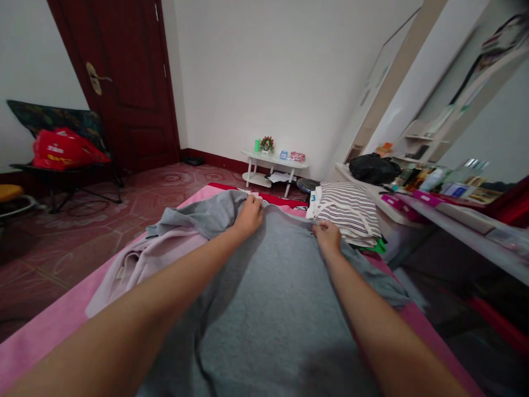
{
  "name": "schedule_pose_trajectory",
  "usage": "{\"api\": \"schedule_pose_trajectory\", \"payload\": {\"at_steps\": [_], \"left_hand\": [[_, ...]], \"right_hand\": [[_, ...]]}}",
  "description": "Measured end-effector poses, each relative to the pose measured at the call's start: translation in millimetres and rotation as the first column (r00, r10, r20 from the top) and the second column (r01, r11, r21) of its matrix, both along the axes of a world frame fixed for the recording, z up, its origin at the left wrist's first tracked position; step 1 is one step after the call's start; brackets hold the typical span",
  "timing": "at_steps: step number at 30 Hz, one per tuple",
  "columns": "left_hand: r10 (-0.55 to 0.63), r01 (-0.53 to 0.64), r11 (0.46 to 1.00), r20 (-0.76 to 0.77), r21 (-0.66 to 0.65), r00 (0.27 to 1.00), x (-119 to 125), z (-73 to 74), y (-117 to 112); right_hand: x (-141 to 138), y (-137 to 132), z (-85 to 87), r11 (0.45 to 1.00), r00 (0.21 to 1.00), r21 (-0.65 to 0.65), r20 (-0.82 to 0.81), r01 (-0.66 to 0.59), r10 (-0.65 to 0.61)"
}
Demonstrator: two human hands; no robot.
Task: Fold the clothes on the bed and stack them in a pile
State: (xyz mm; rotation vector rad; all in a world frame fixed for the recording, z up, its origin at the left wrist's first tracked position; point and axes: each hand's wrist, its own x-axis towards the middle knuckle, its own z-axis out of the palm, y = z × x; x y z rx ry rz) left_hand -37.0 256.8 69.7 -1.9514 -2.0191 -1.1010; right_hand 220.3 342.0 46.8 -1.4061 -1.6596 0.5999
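A grey long-sleeved top (285, 281) lies spread over the pink-covered surface (61, 320), its neckline at the far end. My left hand (250, 214) is closed on the top's fabric at the left of the neckline. At the right of the neckline, my right hand (328, 236) pinches the fabric too. One grey sleeve runs out to the left, over a pale pink garment (152, 256). The other sleeve stretches right, partly behind my right forearm. A pile of folded striped clothes (345, 209) sits just beyond my right hand.
A small white table (273, 159) with a plant stands against the far wall. On the left, a folding chair (61, 116) bears a red bag (68, 150) near a dark red door (128, 82). Along the right side runs a cluttered dresser with a black bag (374, 168).
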Motion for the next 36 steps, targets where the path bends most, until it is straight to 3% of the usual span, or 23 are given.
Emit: {"api": "schedule_pose_trajectory", "payload": {"at_steps": [3, 6, 8, 11, 14, 20, 23, 27, 33, 34, 36], "left_hand": [[-0.023, 0.02, 0.999, -0.071, -0.04, 0.997, 9, -29.6, 0], [-0.056, 0.038, 0.996, -0.221, -0.083, 0.974, 14, -52.1, -5], [-0.06, 0.032, 0.994, -0.282, -0.105, 0.957, 15, -57.7, -7], [-0.104, 0.039, 0.981, -0.341, -0.191, 0.934, 14, -59.0, -6], [-0.177, 0.069, 0.956, -0.369, -0.286, 0.912, 15, -60.8, -6], [-0.249, 0.114, 0.916, -0.324, -0.384, 0.913, 27, -63.1, -35], [-0.333, 0.189, 0.869, -0.258, -0.458, 0.907, 30, -59.0, -64], [-0.478, 0.311, 0.762, -0.17, -0.568, 0.862, 21, -47.3, -119], [-0.694, 0.559, 0.546, 0.037, -0.624, 0.719, -12, -3.5, -228], [-0.703, 0.585, 0.534, 0.064, -0.611, 0.708, -18, 3.7, -246], [-0.674, 0.591, 0.59, 0.067, -0.55, 0.735, -32, 13.7, -281]], "right_hand": [[-7, -9, -23.5, 0.979, 0.982, 0.15, 0.145, -0.139, 0.117], [-9, -17, -38.8, 0.906, 0.895, 0.268, 0.394, -0.328, 0.207], [-9, -19, -41.3, 0.884, 0.816, 0.236, 0.53, -0.403, 0.231], [-11, -16, -41.7, 0.867, 0.661, 0.073, 0.68, -0.493, 0.318], [-15, -15, -44.7, 0.882, 0.582, -0.008, 0.748, -0.472, 0.319], [-17, -40, -45.6, 0.925, 0.551, -0.084, 0.782, -0.37, 0.291], [-5, -62, -41.5, 0.915, 0.52, -0.142, 0.785, -0.379, 0.337], [24, -101, -36.7, 0.872, 0.44, -0.214, 0.795, -0.441, 0.418], [86, -179, -22.2, 0.767, 0.439, -0.242, 0.702, -0.594, 0.561], [99, -193, -18.7, 0.749, 0.458, -0.251, 0.66, -0.613, 0.595], [127, -219, -13.3, 0.76, 0.54, -0.225, 0.584, -0.61, 0.606]]}}
